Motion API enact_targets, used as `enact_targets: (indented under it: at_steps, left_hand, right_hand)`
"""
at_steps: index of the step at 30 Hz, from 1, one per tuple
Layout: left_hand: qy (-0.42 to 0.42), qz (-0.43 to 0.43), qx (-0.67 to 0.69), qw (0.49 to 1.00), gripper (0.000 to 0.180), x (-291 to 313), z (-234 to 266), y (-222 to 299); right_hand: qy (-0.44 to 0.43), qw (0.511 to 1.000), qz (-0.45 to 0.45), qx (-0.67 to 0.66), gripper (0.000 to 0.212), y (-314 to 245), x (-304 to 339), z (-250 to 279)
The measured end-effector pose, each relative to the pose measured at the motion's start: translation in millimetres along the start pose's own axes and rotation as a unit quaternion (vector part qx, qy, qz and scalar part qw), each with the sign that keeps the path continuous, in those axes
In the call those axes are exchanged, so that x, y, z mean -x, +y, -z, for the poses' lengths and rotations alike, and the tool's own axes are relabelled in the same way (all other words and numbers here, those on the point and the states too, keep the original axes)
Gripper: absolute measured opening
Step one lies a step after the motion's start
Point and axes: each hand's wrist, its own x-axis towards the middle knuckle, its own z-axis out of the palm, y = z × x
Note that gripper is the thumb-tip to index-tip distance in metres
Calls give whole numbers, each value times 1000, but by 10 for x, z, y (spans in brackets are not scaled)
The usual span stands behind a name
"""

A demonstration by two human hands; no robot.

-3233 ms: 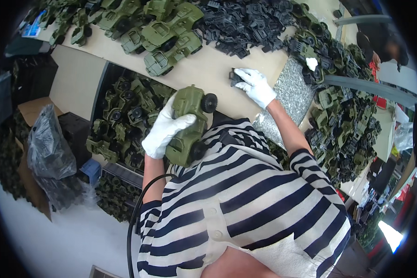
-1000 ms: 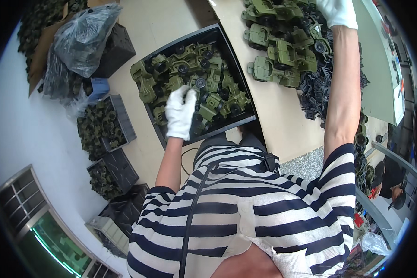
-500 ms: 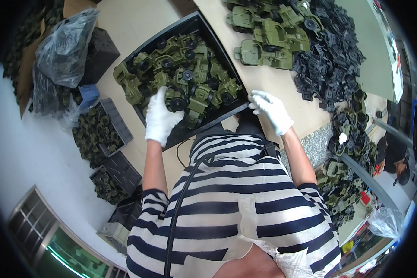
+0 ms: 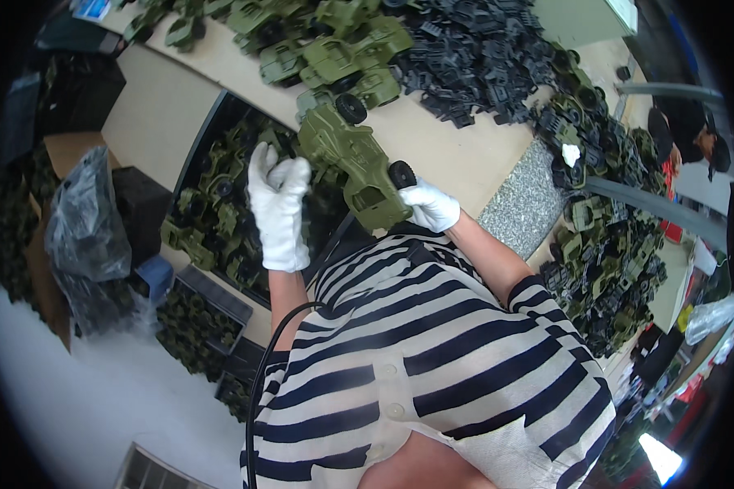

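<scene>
My right hand [image 4: 429,205], in a white glove, grips the rear end of an olive-green toy jeep [image 4: 347,159]. Two black wheels show along the jeep's right side, and it is held up at a slant in front of my body. My left hand [image 4: 277,208], also gloved in white, is just left of the jeep with its fingers apart and nothing visible in them. Below that hand is a black tray [image 4: 212,122] full of green toy jeeps [image 4: 220,183], partly hidden by my hand and the held jeep.
Green jeep bodies [image 4: 334,53] and a heap of black plastic parts [image 4: 473,53] lie on the far bench. More green vehicles [image 4: 599,220] pile up at the right. On the left are clear plastic bags [image 4: 90,236] and filled bins [image 4: 212,297]. Another person [image 4: 693,134] is at far right.
A toy jeep is now in my right hand, which held nothing before. The view has turned, so the tray appears farther left. My left hand is still beside the tray's contents.
</scene>
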Motion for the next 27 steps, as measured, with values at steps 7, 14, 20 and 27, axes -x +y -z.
enact_targets:
  at_steps: [7,14,20,27]
  left_hand:
    - [-300,227,427,823,85,103,-313,-588]
    - [-261,223,336,877,70,74,-358,-525]
    - [-225,245,260,906,77,88,-365,-501]
    - [-237,213,200,927,107,38,-209,-635]
  right_hand:
    - [-59,997,-47,27,63,150,73,39]
    - [487,544,100,676,35,-866,111,246]
    - [423,339,174,822,28,-591,195,804]
    - [307,363,178,862,46,-632,399,607]
